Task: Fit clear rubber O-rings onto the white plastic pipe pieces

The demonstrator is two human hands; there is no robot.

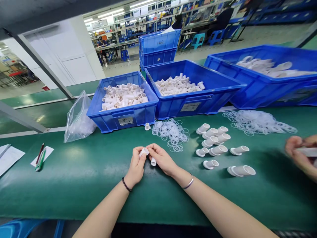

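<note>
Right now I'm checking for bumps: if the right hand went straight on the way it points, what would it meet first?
The right hand would likely meet the white tubular piece in the left hand; whether it already touches is unclear.

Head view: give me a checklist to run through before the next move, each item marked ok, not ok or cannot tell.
1. Left hand has a grip on the white fitting: ok.
2. Right hand has the smaller white piece: ok, it appears held beneath the fingers.
3. Ring seated on the white fitting: cannot tell, too small and partly covered by fingers.
4. Loose rings nearby: ok, piled just beyond the hands.
5. Co-worker's hand apart from these two: ok, at the right edge.
</note>
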